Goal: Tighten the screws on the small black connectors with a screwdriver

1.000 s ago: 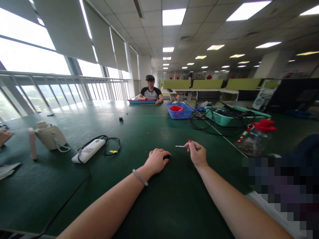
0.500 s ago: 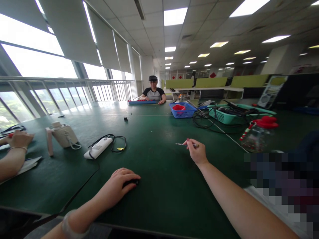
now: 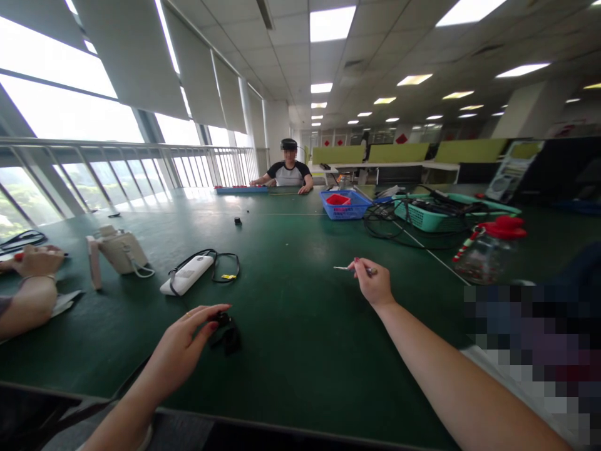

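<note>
In the head view, my left hand (image 3: 185,335) is above the near left of the table, its thumb and fingers closed at a small black part (image 3: 223,317). Another black piece (image 3: 231,341) shows right below it; I cannot tell whether the two are joined. My right hand (image 3: 374,282) rests at the table's middle right, fingers wrapped round a small screwdriver (image 3: 342,268). Its thin silvery shaft points left, and the handle's end sticks out behind the fingers. The tip touches nothing that I can see.
A white power bank (image 3: 190,275) with a black cord lies beyond my left hand, beside a cream bottle (image 3: 123,250). Blue (image 3: 345,210) and green (image 3: 434,219) baskets, cables and a red-lidded jar (image 3: 488,254) stand right. Another person's hand (image 3: 40,260) works at left; someone sits opposite.
My left hand has lifted and moved left, uncovering black pieces that were under its palm. My right hand has hardly moved. The person opposite has shifted a blue tray to the left.
</note>
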`<action>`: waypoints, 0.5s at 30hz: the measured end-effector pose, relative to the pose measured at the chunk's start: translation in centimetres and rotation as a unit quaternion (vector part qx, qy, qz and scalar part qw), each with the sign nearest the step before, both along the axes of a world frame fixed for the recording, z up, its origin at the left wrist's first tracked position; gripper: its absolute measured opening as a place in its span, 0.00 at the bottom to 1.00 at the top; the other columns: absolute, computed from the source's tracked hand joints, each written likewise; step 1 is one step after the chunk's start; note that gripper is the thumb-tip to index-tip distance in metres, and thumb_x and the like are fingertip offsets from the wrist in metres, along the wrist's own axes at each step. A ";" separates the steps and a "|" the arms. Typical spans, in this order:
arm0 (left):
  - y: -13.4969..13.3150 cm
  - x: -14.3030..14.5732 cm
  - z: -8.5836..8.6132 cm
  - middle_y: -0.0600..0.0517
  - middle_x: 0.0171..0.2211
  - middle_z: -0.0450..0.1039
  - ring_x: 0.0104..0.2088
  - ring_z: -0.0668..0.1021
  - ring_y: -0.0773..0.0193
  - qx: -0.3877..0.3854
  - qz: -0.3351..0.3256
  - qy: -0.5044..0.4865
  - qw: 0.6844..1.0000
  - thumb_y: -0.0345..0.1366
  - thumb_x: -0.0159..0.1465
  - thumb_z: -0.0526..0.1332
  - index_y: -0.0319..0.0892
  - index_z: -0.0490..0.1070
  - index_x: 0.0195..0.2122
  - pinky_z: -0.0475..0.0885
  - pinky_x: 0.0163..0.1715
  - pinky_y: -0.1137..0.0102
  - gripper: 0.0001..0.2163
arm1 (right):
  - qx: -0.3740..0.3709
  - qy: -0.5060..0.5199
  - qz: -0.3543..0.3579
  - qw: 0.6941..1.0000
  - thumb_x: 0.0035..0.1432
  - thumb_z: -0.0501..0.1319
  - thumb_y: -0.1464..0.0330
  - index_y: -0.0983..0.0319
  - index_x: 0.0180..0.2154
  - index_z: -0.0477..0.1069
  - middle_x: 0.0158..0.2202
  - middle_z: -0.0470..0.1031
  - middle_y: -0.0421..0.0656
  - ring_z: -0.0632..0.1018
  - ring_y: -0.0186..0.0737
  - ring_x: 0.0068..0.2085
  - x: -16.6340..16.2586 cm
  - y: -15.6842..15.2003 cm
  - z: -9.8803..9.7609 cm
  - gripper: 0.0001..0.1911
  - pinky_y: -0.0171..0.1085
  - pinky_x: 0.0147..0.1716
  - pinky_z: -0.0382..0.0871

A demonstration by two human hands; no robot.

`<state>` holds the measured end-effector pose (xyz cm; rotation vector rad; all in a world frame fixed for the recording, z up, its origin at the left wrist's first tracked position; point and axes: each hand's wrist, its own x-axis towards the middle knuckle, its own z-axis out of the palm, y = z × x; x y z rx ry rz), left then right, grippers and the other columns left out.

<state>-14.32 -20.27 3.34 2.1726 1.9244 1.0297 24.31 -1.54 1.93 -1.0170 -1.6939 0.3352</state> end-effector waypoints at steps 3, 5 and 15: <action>-0.2 0.0 -0.7 0.51 0.43 0.78 0.42 0.79 0.59 -0.026 -0.006 0.030 0.999 0.42 0.66 0.53 0.49 0.72 0.53 0.76 0.42 0.67 0.17 | 0.007 -0.005 -0.004 1.000 0.64 0.53 0.60 0.61 0.26 0.74 0.19 0.67 0.39 0.69 0.36 0.22 -0.1 0.1 0.0 0.20 0.35 0.23 0.60; -0.2 -0.2 -1.0 0.51 0.43 0.78 0.43 0.79 0.59 -0.032 -0.021 0.047 0.998 0.40 0.65 0.54 0.50 0.75 0.50 0.76 0.43 0.67 0.15 | 0.012 -0.009 -0.008 1.000 0.64 0.53 0.60 0.61 0.26 0.75 0.19 0.68 0.39 0.69 0.36 0.22 -0.1 0.1 -0.1 0.20 0.35 0.24 0.60; 1.3 -1.1 -0.4 0.53 0.47 0.78 0.48 0.79 0.62 -0.073 -0.165 0.075 0.981 0.30 0.64 0.50 0.51 0.79 0.43 0.74 0.50 0.69 0.18 | 0.001 -0.019 -0.003 1.000 0.65 0.52 0.59 0.60 0.26 0.75 0.19 0.68 0.38 0.69 0.35 0.21 -0.1 0.4 -0.3 0.21 0.34 0.23 0.60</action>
